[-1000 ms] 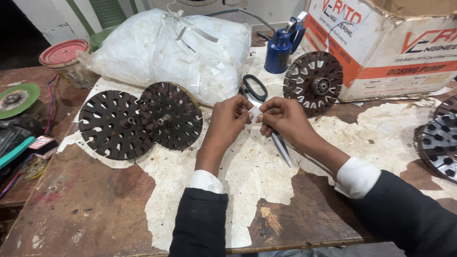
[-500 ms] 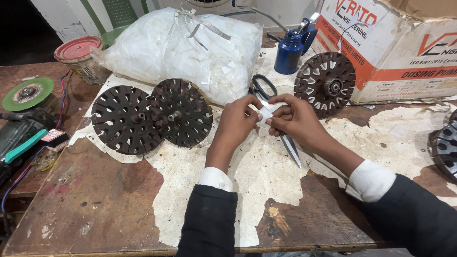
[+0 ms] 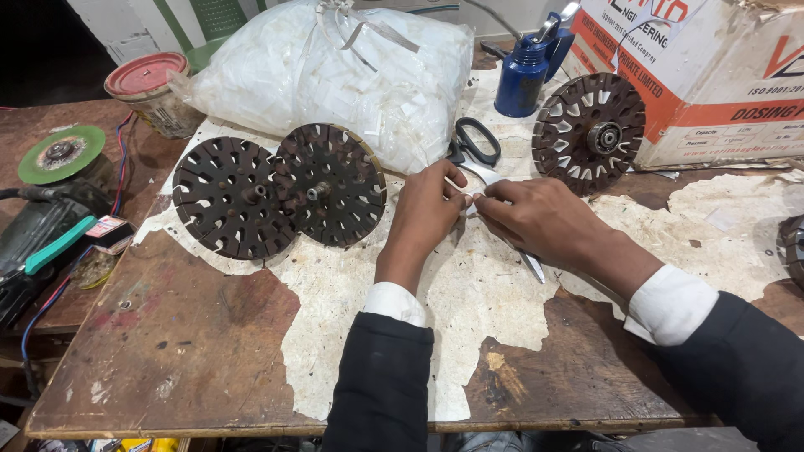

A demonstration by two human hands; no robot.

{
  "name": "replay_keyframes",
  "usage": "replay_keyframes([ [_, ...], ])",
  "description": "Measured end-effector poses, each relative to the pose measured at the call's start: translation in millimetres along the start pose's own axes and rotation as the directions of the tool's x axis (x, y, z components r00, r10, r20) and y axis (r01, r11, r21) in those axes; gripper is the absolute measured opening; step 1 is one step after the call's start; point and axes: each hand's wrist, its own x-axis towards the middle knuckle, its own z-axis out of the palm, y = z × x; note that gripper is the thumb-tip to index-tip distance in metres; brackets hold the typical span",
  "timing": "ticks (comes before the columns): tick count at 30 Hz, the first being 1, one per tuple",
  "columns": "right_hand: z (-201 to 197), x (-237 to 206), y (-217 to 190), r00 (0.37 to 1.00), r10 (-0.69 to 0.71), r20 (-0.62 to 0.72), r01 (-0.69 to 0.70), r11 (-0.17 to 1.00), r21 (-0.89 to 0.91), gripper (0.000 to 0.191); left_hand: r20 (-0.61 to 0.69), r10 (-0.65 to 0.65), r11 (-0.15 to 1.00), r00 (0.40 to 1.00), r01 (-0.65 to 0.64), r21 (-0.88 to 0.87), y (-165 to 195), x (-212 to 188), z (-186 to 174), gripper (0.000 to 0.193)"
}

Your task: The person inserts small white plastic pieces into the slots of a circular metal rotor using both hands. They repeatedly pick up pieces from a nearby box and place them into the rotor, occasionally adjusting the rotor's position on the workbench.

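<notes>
My left hand [image 3: 430, 208] and my right hand [image 3: 533, 219] meet at the middle of the worn wooden table [image 3: 193, 335], pinching a small white paper strip [image 3: 472, 202] between their fingertips. A thin metal tool [image 3: 531, 264] sticks out toward me from under my right hand. Black-handled scissors [image 3: 475, 148] lie just beyond my fingers. Two dark slotted round stators [image 3: 234, 198], [image 3: 332, 184] lie side by side left of my left hand. A third stator [image 3: 589, 131] leans against a cardboard box.
A big clear plastic bag of white paper strips [image 3: 335, 75] fills the back. A blue oil can [image 3: 526, 71] stands beside the cardboard box [image 3: 712, 75]. An angle grinder with a green disc [image 3: 60, 155] and a red-lidded jar [image 3: 151, 92] sit at left.
The view has shifted so everything sits lower and further right in frame. Both hands stay together on the paper strip with little change in grip.
</notes>
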Motion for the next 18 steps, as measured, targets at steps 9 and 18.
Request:
replay_keyframes([
  [9, 1.8, 0.5, -0.7, 0.989, 0.132, -0.072, -0.116, 0.975, 0.187, 0.020, 0.002, 0.033, 0.999, 0.999, -0.033, -0.021, -0.6, -1.6, 6.9, 0.021],
  [18, -0.2, 0.7, -0.3, 0.975, 0.210, -0.076, -0.186, 0.952, 0.241, 0.018, -0.015, 0.109, 0.984, 0.994, -0.105, 0.147, 6.6, -6.2, 6.4, 0.021],
])
